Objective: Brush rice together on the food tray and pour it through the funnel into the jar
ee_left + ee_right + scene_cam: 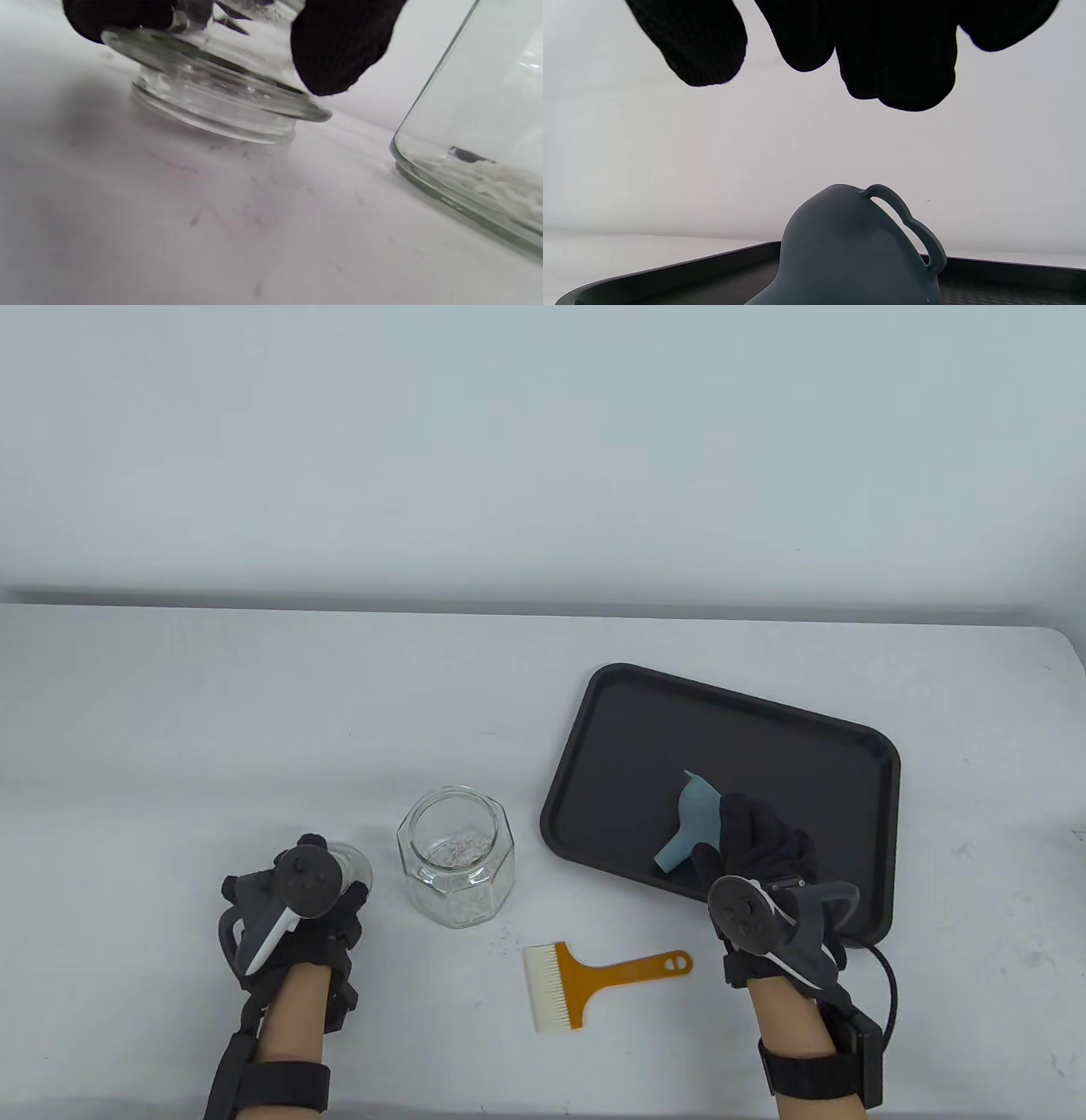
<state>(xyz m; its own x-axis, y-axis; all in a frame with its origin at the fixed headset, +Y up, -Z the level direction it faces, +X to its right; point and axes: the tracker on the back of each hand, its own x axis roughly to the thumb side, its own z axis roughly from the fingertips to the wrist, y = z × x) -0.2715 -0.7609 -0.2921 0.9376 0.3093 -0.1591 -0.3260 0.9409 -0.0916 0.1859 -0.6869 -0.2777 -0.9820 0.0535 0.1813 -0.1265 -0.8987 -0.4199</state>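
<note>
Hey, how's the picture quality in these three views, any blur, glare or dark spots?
Table view: even, soft light, sharp, faint shadows by the jar and brush. Left wrist view: the lid shows glare streaks, the near fingers are soft, the table is shaded under them. Right wrist view: fingers are a black silhouette against the bright wall, the funnel is dim.

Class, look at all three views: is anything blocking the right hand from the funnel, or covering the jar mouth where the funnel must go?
Nothing visible does. The right hand hovers over the funnel on the tray, fingers apart from it. The jar stands open; the left hand holds its lid aside.
</note>
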